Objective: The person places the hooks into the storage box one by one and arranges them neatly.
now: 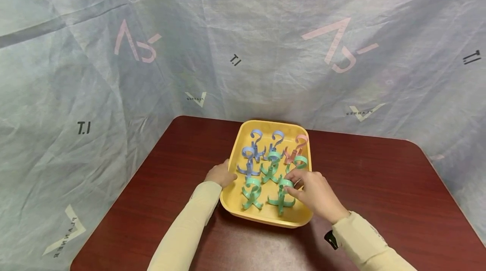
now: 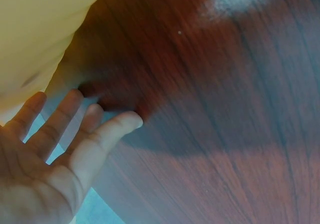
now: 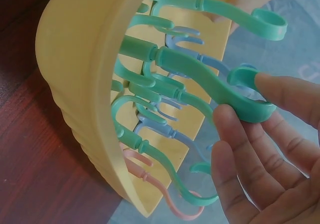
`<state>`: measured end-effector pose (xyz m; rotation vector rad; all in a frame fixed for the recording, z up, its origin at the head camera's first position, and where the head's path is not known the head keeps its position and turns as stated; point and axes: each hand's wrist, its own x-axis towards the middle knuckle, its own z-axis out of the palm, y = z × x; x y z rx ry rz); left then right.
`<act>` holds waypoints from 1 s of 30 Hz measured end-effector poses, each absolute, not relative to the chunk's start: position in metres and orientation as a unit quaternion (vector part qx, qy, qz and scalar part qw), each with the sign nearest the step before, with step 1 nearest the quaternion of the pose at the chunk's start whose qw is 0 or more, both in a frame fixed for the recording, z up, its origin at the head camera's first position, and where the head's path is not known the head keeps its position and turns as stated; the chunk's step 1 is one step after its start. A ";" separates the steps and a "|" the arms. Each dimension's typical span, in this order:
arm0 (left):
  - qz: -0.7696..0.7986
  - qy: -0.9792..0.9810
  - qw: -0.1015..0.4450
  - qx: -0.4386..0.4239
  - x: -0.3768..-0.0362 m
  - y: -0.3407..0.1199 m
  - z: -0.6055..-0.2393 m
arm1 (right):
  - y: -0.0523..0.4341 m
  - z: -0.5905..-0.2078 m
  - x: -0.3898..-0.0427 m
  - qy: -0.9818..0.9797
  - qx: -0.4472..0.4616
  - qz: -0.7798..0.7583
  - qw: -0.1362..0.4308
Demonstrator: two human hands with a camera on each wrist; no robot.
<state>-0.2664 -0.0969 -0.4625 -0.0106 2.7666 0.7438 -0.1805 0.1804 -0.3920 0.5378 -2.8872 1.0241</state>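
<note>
In the head view a yellow plastic tray (image 1: 263, 219) holds several four-pronged plastic hooks standing with their curled ends up. My right hand (image 1: 311, 188) reaches over its near right part. Thumb and fingertips pinch the curl of a green four-pronged hook (image 3: 215, 87), whose prongs are still down inside the tray. At the tray's left side is my left hand (image 1: 221, 174), thumb over the rim and the other fingers outside. In the left wrist view the fingers (image 2: 55, 124) of that hand stretch low along the tray's outer wall (image 2: 40, 34), close over the table; the thumb is hidden.
Other green hooks (image 1: 252, 195), blue hooks (image 1: 249, 167) and a pink hook (image 1: 294, 155) stand close around the pinched one. The tray is on a dark red wooden table (image 1: 372, 178). Grey printed cloth (image 1: 265, 51) hangs behind and at the left.
</note>
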 end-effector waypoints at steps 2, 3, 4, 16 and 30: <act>0.258 0.956 0.137 -0.003 -0.267 -0.097 -0.463 | 0.181 -0.392 -0.180 -0.928 0.174 0.328 0.016; 0.258 0.956 0.137 -0.002 -0.267 -0.097 -0.464 | 0.181 -0.392 -0.180 -0.929 0.175 0.327 0.015; 0.258 0.956 0.137 -0.003 -0.267 -0.098 -0.465 | 0.181 -0.391 -0.179 -0.929 0.173 0.326 0.014; 0.250 0.960 0.126 0.003 -0.269 -0.098 -0.469 | 0.184 -0.392 -0.174 -0.927 0.179 0.329 0.020; 0.248 0.960 0.130 -0.003 -0.267 -0.099 -0.468 | 0.187 -0.393 -0.171 -0.927 0.175 0.332 0.015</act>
